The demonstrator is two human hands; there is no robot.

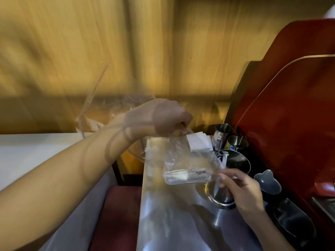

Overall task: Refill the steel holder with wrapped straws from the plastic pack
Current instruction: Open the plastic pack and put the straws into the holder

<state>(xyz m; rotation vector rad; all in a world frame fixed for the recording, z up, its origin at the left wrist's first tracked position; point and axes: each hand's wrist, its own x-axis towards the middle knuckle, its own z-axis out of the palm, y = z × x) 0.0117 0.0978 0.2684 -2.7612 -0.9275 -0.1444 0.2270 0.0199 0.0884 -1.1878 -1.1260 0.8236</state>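
A clear plastic pack (183,156) hangs over the steel counter, much of it blurred and see-through. A few wrapped straws (186,175) lie across its lower end. My left hand (163,118) reaches forward and grips the pack's upper part. My right hand (241,187) pinches the pack's lower right corner. A round steel holder (215,196) stands on the counter just below that corner, partly hidden by my right hand. I cannot tell whether any straws are in it.
Steel cups (223,133) and a wide steel bowl (235,160) stand behind the holder, next to white napkins (197,140). A red machine (290,105) fills the right side, with dark dishes (268,182) at its foot. A wooden wall rises behind, and a white table (36,151) is at left.
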